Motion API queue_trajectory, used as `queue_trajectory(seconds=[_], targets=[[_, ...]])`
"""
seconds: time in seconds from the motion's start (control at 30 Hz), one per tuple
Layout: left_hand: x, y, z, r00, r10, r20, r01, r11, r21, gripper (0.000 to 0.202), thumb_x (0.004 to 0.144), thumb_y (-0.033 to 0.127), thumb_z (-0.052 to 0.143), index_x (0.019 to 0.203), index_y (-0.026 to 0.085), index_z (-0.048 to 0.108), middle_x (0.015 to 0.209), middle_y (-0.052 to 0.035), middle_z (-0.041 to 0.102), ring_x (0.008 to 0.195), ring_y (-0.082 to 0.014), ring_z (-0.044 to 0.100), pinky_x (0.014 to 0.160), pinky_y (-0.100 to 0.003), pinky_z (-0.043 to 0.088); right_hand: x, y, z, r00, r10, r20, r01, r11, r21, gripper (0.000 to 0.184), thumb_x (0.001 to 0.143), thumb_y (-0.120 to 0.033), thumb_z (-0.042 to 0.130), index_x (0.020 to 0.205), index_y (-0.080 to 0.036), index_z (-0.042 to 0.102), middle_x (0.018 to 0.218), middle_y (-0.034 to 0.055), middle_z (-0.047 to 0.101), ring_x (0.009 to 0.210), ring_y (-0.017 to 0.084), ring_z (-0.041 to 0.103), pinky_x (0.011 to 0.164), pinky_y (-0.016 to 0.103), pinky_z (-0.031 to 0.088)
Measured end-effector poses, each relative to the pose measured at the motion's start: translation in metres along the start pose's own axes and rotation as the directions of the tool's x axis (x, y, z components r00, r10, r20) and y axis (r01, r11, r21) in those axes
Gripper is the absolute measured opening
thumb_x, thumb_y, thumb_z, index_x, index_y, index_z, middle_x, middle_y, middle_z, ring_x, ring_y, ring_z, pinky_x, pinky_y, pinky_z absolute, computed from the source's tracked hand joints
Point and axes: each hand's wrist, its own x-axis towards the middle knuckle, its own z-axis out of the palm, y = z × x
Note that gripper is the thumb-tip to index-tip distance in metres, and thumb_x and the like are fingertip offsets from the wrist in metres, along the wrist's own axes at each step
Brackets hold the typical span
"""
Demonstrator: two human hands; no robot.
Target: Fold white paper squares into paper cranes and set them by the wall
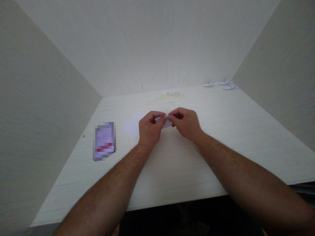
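Note:
Both hands meet over the middle of the white table, pinching one small piece of white paper (167, 124). My left hand (151, 127) has thumb and forefinger closed on its left upper part. From the other side, my right hand (185, 122) pinches the paper's upper edge, the fingertips of both hands nearly touching. Fingers cover much of the paper, so its folds cannot be made out. A flat white sheet (133, 125) lies on the table just left of my left hand, partly hidden behind it.
A pixelated, phone-like rectangle (104, 141) lies at the left. Several folded paper cranes (230, 87) stand at the back right corner. Stains (169, 95) mark the white table (177, 173) near the back wall. Walls rise on the left, back and right. A small orange speck (84, 136) sits at the left edge.

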Motion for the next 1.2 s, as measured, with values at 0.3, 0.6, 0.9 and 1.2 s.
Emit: queue_trajectory(seconds=[0.3,0.6,0.9,1.2], targets=[[0.0,0.002,0.001,0.998,-0.003,-0.066,0.003,1.0,0.007,0.014,0.073,0.03,0.078,0.085,0.024,0.077,0.058,0.004,0.055,0.052,-0.0104,0.041,0.051,-0.025,0.033,-0.001,0.003,0.0,0.998,-0.052,-0.036,0.049,0.995,-0.085,0.01,0.079,-0.027,0.069,0.08,-0.019,0.075,0.061,-0.0001,0.069,0.058,0.014,0.064,0.058,0.028,0.048],[0.0,0.007,0.002,0.997,0.008,-0.081,-0.005,0.999,0.039,0.011,0.072,0.025,0.076,0.083,0.023,0.076,0.053,0.0058,0.048,0.05,-0.0085,0.036,0.048,-0.022,0.029,-0.004,0.0,0.0,0.99,-0.135,-0.04,0.125,0.975,-0.184,0.012,0.081,-0.026,0.069,0.085,-0.022,0.08,0.077,0.0014,0.077,0.069,0.016,0.069,0.067,0.03,0.052],[-0.001,0.011,0.003,0.999,0.022,-0.043,-0.022,1.0,-0.008,0.005,0.071,0.022,0.077,0.076,0.021,0.075,0.056,0.0048,0.056,0.05,-0.0081,0.037,0.049,-0.022,0.032,-0.003,0.003,0.0,0.991,-0.124,-0.046,0.115,0.981,-0.155,0.012,0.081,-0.028,0.07,0.085,-0.023,0.08,0.08,0.0022,0.078,0.072,0.018,0.069,0.069,0.032,0.054],[0.004,0.0,0.005,0.988,-0.147,-0.042,0.125,0.933,-0.339,0.017,0.066,0.023,0.082,0.078,0.021,0.071,0.064,0.0033,0.063,0.053,-0.0092,0.051,0.05,-0.022,0.04,0.0,-0.002,-0.002,0.998,0.063,-0.005,-0.063,0.995,0.078,0.014,0.076,-0.03,0.072,0.076,-0.017,0.075,0.058,0.0005,0.067,0.053,0.012,0.058,0.053,0.026,0.046]])
